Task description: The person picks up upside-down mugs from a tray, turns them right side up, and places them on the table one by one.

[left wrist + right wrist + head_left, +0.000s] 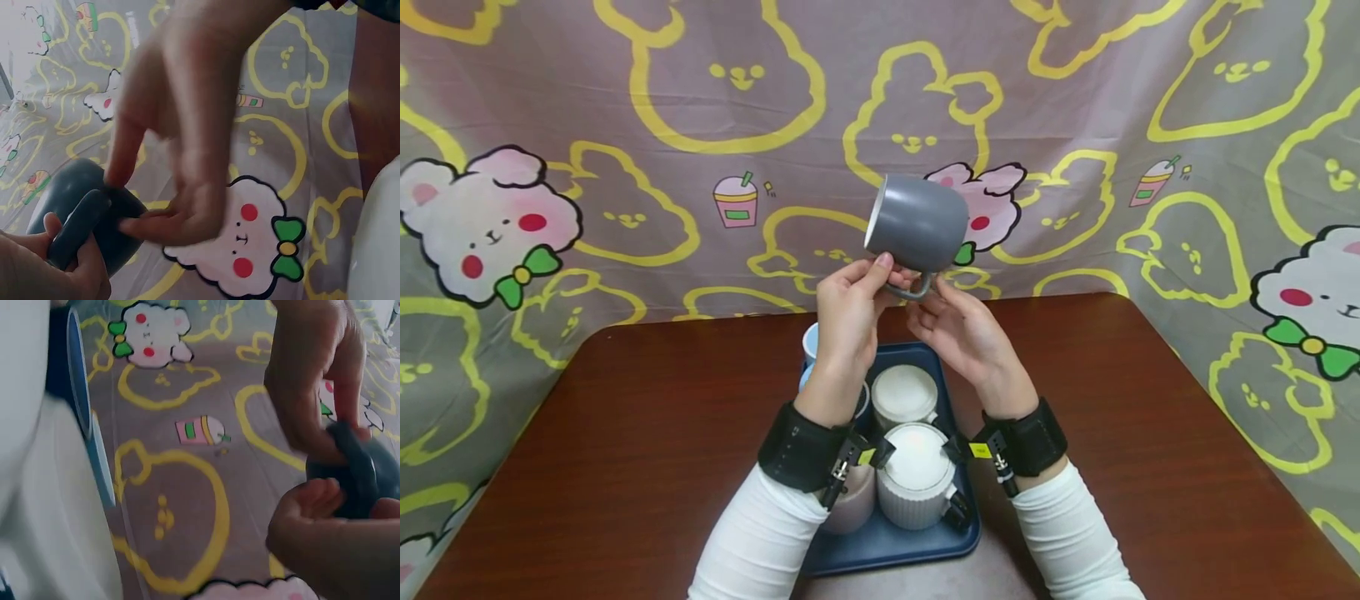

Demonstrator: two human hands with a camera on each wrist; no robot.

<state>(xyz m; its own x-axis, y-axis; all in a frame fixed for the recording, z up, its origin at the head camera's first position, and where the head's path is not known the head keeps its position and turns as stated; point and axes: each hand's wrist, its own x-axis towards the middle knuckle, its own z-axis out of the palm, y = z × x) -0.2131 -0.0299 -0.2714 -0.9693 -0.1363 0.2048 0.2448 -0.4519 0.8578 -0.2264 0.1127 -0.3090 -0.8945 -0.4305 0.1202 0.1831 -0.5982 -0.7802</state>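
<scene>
A dark grey mug (pixel 921 221) with a pale inside is held up above the table, tipped on its side with its mouth to the left and its handle (pixel 912 290) underneath. My left hand (pixel 850 312) pinches the handle between thumb and fingers. The left wrist view shows this grip at its lower left, on the mug (pixel 75 175). My right hand (pixel 973 346) is to the right, with loosely bent fingers and its forefinger at the handle's end near the mug's base. Blur in the left wrist view hides how firmly those fingers touch.
Below the hands, a dark blue tray (pixel 917 548) stands on the brown table (pixel 662 450). It bears a ribbed white cup (pixel 913 496), another white-topped cup (pixel 904 393), a pinkish cup (pixel 853 504) and light blue cups (pixel 809 342), partly hidden by my left arm. A patterned cloth (pixel 820 108) hangs behind.
</scene>
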